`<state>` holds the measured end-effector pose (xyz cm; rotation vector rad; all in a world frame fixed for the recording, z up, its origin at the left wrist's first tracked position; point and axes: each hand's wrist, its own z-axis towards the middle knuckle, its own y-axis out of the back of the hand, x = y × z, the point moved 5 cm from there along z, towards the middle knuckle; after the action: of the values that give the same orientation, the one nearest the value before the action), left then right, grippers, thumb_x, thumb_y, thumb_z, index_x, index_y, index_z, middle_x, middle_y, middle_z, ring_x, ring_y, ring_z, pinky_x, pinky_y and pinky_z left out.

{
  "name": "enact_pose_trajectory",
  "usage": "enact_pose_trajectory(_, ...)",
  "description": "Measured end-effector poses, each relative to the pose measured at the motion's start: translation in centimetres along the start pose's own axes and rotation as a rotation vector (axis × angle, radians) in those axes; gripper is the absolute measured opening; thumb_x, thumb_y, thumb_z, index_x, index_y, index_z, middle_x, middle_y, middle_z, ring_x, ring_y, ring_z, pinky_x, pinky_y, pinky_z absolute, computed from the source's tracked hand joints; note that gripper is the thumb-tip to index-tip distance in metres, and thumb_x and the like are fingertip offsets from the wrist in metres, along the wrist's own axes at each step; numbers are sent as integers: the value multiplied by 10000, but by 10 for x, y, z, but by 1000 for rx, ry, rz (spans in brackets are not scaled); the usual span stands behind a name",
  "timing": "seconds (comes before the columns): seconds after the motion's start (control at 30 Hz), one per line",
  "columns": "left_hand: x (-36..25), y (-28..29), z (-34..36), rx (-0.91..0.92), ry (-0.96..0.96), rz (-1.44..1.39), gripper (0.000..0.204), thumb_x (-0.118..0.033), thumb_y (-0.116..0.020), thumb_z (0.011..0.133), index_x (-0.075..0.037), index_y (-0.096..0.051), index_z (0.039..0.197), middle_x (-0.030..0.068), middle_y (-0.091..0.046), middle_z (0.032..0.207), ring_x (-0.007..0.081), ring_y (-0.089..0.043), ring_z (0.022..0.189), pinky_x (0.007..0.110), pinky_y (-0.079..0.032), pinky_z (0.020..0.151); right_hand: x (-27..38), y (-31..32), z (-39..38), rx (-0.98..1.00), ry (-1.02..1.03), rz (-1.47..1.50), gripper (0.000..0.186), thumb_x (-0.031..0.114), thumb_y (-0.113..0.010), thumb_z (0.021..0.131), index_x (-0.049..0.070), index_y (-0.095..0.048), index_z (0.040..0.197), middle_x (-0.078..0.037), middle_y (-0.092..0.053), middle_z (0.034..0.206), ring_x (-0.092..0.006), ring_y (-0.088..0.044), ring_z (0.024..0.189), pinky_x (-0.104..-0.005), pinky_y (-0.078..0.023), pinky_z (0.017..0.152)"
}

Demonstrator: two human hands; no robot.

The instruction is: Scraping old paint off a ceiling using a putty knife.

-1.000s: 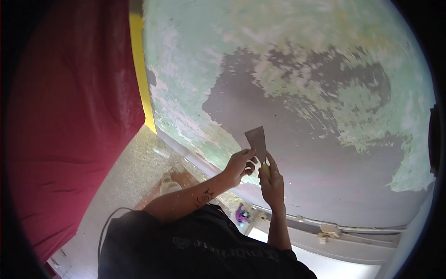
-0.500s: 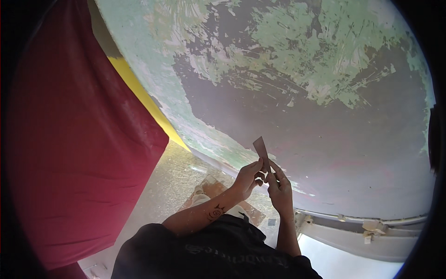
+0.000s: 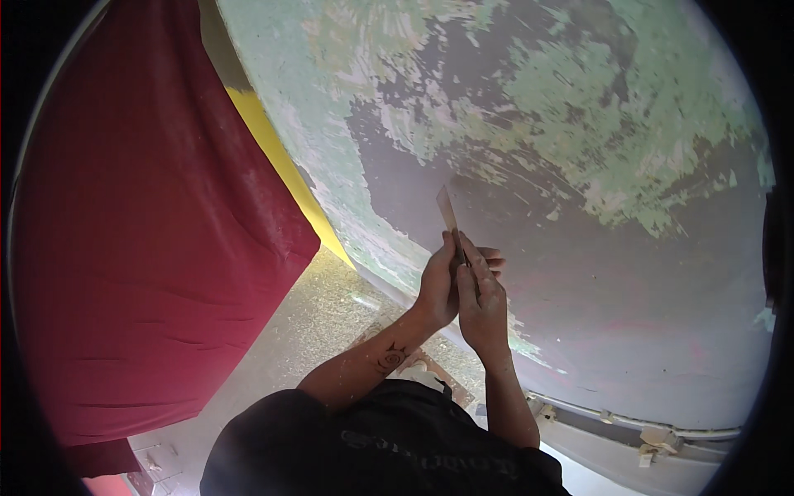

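Observation:
Both hands are together on a thin scraper (image 3: pixel 447 210), its flat blade pointing up at the wall from between the fingers. My right hand (image 3: pixel 484 312) is closed on the handle, with its fingers laid along it. My left hand (image 3: pixel 438 285) wraps the tool from the left side, and some fingers show beyond the right hand. Most of the handle is hidden. Before the blade rises a wall (image 3: pixel 546 256) with grey bare areas and patchy, flaking green paint; whether the blade touches it I cannot tell.
Dark red cloth (image 3: pixel 165 273) hangs at the left, with a yellow strip (image 3: pixel 277 157) beside it. Below lies a speckled, debris-strewn floor (image 3: pixel 322 298). At the lower right a pale pipe (image 3: pixel 604 417) runs along the wall's base.
Both hands and the scraper have moved up and slightly left. The left hand has closed in against the right one around the handle. The view has shifted a little.

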<state>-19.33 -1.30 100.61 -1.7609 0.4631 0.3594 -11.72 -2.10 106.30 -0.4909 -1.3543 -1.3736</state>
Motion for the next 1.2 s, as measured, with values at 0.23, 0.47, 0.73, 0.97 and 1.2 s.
enact_pose_trajectory(0.23,-55,15,37,32,-135,18,616,-546,-227,1070,-97,-520,767,82,-599,685,193,-581,605,331,-505,607,31,-47,51,-64,117,-172,454,46,-425,1005,113,-513,1445,-155,-649,1296,-316,-606,1182,-368,-469,981)
enact_pose_trajectory(0.47,-106,45,64,-42,-176,-15,575,-568,-277,1058,-127,-495,761,73,-573,657,172,-567,587,316,-492,570,35,-97,96,-41,130,-252,436,42,-496,980,118,-539,1407,-221,-664,1166,-389,-647,1075,-409,-530,851)
enact_pose_trajectory(0.73,-93,56,40,-62,-188,-28,543,-535,-289,1068,-107,-503,812,91,-595,676,189,-585,597,324,-494,570,38,-100,71,40,134,-240,450,45,-479,992,124,-513,1434,-239,-645,1201,-407,-620,1113,-410,-510,901)
enact_pose_trajectory(0.97,-41,24,12,-71,-156,99,526,-501,-314,1075,-52,-540,920,75,-595,728,174,-606,671,310,-501,629,19,-47,23,34,-25,-145,441,97,-430,1025,106,-480,1464,-238,-633,1263,-341,-624,1150,-374,-472,949)
enact_pose_trajectory(1.2,-79,49,53,-293,-316,346,581,-520,-326,1068,-13,-586,952,86,-604,785,144,-567,730,320,-480,662,-2,-74,75,31,154,-48,426,120,-416,1036,112,-498,1454,-249,-651,1196,-284,-652,1039,-354,-474,893)
